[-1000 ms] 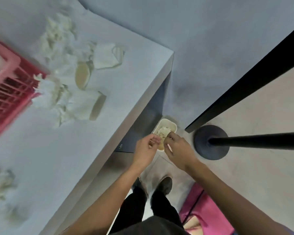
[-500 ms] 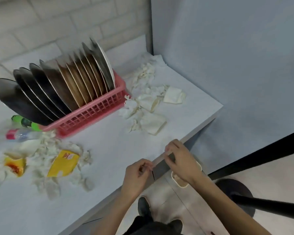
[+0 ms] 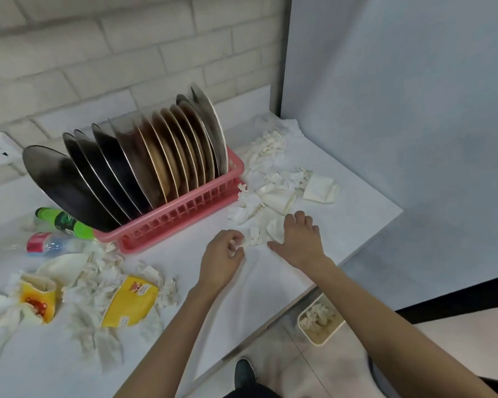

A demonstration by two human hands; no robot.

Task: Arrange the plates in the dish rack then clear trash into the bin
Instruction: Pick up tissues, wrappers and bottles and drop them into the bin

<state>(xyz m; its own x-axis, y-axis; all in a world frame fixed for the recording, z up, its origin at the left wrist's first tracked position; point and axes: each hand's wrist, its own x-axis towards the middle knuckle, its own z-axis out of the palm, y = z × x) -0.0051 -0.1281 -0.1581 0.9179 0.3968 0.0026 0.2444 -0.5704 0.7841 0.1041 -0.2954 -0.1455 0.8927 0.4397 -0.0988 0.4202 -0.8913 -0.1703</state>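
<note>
Head view: left hand (image 3: 222, 255) pinches crumpled white paper tissues (image 3: 258, 224); right hand (image 3: 299, 239) beside it presses them, fingers spread, likely gathering a load for the cream plastic bin (image 3: 329, 330).

Single head view, looking steeply down, close over table (image 3: 270, 282)
</note>
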